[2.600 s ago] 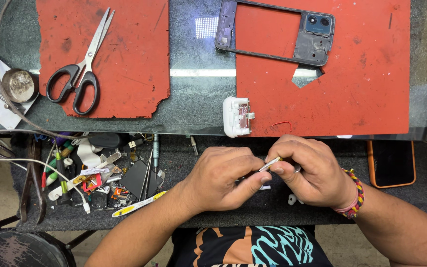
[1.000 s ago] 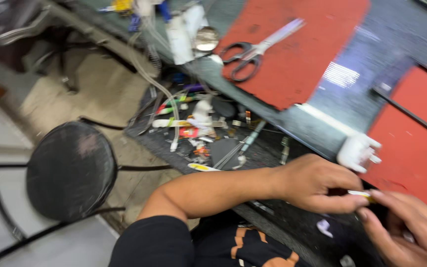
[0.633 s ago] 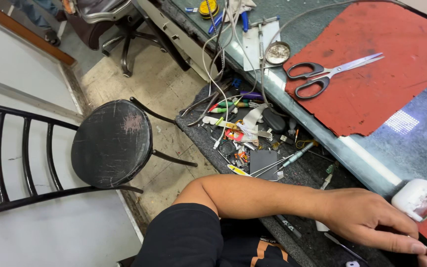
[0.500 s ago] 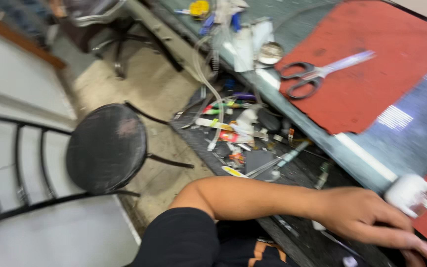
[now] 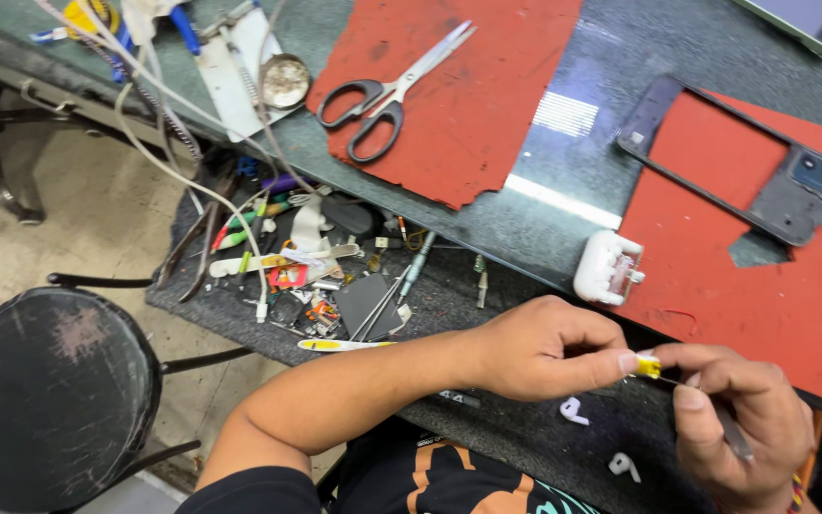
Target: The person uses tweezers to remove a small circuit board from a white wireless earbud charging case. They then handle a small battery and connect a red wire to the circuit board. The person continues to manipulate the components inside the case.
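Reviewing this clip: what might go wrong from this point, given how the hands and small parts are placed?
The left hand pinches a tiny yellow piece against a thin metal tool in the right hand; a slip may fling it into the cluttered lower shelf. The tool tip points toward the left fingertips, so a jab seems possible. Two small white parts lie loose below the hands and may get brushed off.

Matt red mat, shiny metal scissors, glossy glass worktop.
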